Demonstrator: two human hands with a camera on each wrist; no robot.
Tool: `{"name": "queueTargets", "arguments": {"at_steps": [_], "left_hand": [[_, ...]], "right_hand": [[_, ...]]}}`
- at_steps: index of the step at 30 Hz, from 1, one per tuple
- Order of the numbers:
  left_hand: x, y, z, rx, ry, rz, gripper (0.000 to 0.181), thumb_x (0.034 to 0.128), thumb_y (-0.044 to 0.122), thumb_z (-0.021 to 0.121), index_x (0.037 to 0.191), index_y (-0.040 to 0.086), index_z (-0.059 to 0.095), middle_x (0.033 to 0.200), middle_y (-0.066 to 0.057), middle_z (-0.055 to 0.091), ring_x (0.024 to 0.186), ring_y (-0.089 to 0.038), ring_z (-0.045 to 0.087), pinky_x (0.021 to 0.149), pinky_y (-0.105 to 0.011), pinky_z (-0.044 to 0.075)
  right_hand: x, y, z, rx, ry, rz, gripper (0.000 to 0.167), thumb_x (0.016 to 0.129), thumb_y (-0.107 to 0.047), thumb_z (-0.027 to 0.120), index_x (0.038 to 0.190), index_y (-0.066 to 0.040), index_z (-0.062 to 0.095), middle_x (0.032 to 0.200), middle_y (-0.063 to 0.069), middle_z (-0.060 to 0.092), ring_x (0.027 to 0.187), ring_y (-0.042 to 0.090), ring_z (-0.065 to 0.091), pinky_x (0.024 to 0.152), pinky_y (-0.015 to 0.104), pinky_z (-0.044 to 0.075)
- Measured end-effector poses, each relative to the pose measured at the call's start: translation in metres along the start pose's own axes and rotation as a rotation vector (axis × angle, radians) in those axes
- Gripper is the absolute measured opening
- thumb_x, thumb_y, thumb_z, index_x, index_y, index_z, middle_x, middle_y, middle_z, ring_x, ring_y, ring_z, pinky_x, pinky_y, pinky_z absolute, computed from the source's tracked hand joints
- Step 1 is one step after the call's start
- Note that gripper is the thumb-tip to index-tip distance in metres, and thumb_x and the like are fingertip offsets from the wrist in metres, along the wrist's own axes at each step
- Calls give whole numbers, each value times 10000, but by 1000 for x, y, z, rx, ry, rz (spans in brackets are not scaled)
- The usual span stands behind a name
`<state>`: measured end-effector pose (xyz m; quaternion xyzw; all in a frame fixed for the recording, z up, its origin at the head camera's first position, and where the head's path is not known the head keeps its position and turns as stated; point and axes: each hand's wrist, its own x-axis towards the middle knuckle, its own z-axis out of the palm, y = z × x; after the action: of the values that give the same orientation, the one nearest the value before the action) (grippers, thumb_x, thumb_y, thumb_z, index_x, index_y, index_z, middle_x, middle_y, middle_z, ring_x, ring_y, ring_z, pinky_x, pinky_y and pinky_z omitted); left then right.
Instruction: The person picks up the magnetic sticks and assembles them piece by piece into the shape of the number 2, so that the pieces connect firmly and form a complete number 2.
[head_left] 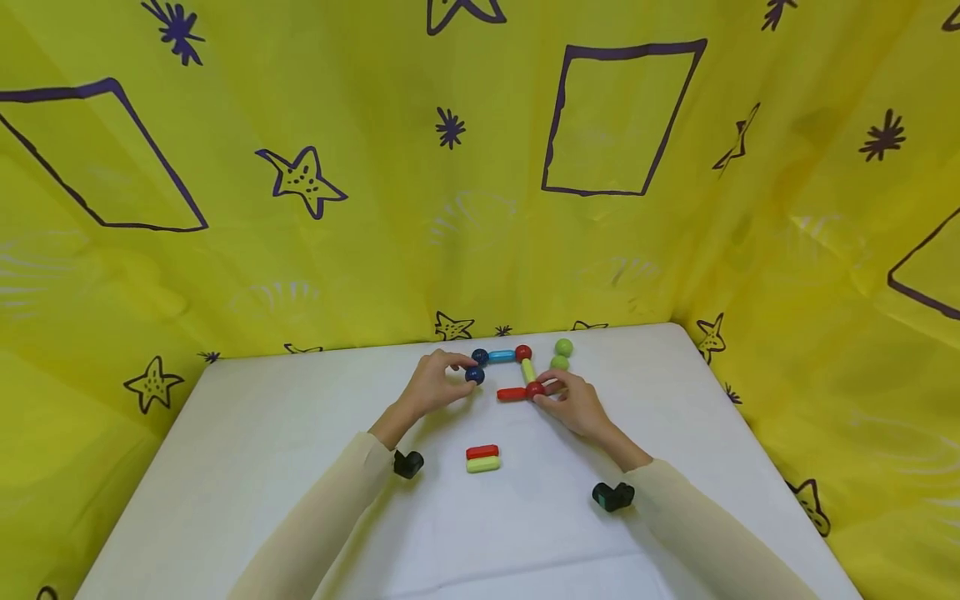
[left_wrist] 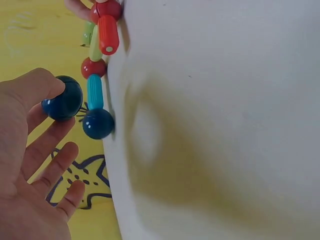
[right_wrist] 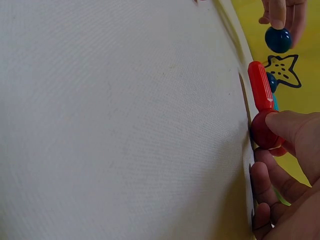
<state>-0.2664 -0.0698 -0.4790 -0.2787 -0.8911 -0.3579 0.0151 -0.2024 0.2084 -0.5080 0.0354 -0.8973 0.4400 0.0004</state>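
Observation:
My left hand (head_left: 435,383) pinches a dark blue ball (left_wrist: 65,98) between thumb and fingertips, held off the table. Close by, a joined chain rests on the table: another dark blue ball (left_wrist: 98,124), a light blue rod (head_left: 502,356), a red ball (head_left: 522,353), a yellow-green rod (head_left: 528,370), a second red ball (right_wrist: 265,130) and a red rod (right_wrist: 260,86). With thumb and fingers, my right hand (head_left: 577,406) grips that second red ball at the chain's near corner. The red rod points left from it, its other end free.
Two green balls (head_left: 563,347) stand right of the chain, one partly behind my right hand. Nearer me lie a loose red rod (head_left: 482,452) and a yellow-green rod (head_left: 483,464), side by side. A yellow patterned curtain (head_left: 375,250) borders the white table (head_left: 300,433).

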Motion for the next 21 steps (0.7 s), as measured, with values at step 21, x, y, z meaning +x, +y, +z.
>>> {"name": "queueTargets", "arguments": {"at_steps": [21], "left_hand": [[-16,-12,19,-33,-81,-46,274,861,124,828,1126,72,786,1057,-34,762,989,-223,614,897,-400,501]], "right_hand": [[1,-2,0,-5,-6,32,277,941,-181,767,1198,-127,677,1101,87,725,914,245,601,784,334,509]]}}
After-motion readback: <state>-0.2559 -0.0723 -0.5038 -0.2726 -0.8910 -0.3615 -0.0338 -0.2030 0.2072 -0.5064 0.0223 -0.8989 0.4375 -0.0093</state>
